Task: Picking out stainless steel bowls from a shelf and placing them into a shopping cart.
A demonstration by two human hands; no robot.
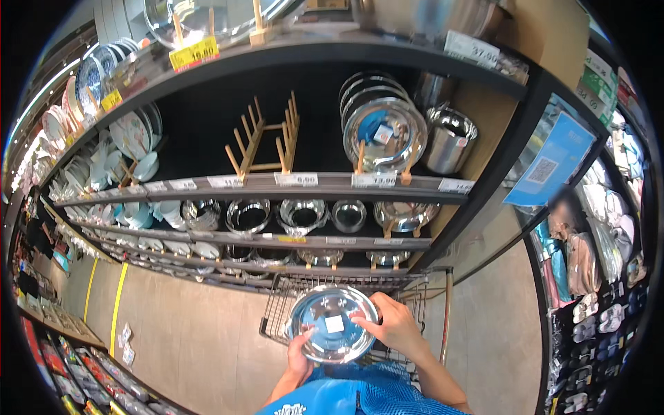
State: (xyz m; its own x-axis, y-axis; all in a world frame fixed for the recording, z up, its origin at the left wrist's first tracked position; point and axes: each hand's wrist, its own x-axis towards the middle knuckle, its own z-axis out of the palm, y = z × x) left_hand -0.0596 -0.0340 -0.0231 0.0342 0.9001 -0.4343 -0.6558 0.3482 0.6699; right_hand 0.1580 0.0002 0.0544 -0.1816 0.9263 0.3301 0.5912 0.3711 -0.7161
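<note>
A round, shiny stainless steel dish (324, 298) with a white square sticker (334, 324) is held low in front of my body. My left hand (300, 355) grips its lower left rim, thumb over the inner surface. On the right, my right hand (394, 321) holds the rim with the thumb reaching inside. Blue from my clothing reflects in the metal. Beyond the dish stands a wire shopping cart (275, 316), partly hidden by it.
Ahead, a dark shelf unit (311, 194) carries wooden plate racks (259, 137), upright steel plates (384, 135), a steel pot (451, 142) and steel bowls (249, 215). Patterned plates (132, 129) stand farther left. Packaged slippers (583, 332) hang at right. The floor (207, 321) has yellow lines.
</note>
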